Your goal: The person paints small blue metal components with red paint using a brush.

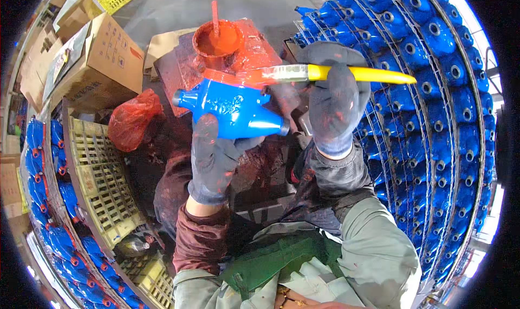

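Note:
My left hand [214, 154], in a dark glove, is closed around a glossy blue metal casting [230, 107] and holds it up from below. The casting has a threaded spout at its right end and a short stub at its left. In my gloved right hand [338, 87] is a paintbrush [376, 75] with a yellow handle, a pale metal band and bristles thick with red-orange paint. The bristles lie along the upper edge of the casting and seem to touch it. Just beyond stands a red paint pot [218, 41] with a stick in it.
Racks of blue castings [433, 92] rise close on the right. More blue castings [51, 233] hang at the left, some with red ends. A yellow slatted crate [105, 173], a red plastic bag [135, 119] and cardboard boxes [108, 57] stand to the left.

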### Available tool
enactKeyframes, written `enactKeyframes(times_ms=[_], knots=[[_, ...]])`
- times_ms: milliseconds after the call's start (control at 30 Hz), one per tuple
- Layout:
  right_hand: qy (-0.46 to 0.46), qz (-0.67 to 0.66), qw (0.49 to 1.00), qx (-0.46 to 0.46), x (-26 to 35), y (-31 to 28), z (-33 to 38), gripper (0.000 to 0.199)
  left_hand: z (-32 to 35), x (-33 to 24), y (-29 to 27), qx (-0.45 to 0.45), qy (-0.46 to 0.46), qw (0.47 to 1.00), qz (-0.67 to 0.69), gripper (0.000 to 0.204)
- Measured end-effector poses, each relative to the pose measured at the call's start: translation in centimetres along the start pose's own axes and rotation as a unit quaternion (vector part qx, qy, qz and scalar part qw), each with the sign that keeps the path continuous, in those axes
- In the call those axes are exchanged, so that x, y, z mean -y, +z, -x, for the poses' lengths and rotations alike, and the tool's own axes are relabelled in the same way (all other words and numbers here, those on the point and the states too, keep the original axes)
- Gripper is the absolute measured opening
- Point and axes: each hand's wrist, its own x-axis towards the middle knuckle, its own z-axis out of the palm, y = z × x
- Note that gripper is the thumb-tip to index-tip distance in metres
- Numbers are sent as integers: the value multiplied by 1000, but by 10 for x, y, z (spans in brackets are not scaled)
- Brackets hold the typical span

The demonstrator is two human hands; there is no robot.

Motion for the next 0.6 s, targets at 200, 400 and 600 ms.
enactKeyframes(times_ms=[200,400,600], knots=[[2,-255,967,-14,-4,7,-2,21,0,13,4,-63,93,970,-218,69],[-129,-80,987,57,-6,-2,-13,14,-3,3,-1,11,39,995,-91,64],[53,-295,952,-69,-21,9,-1,13,-10,-10,-8,154,-65,950,265,81]])
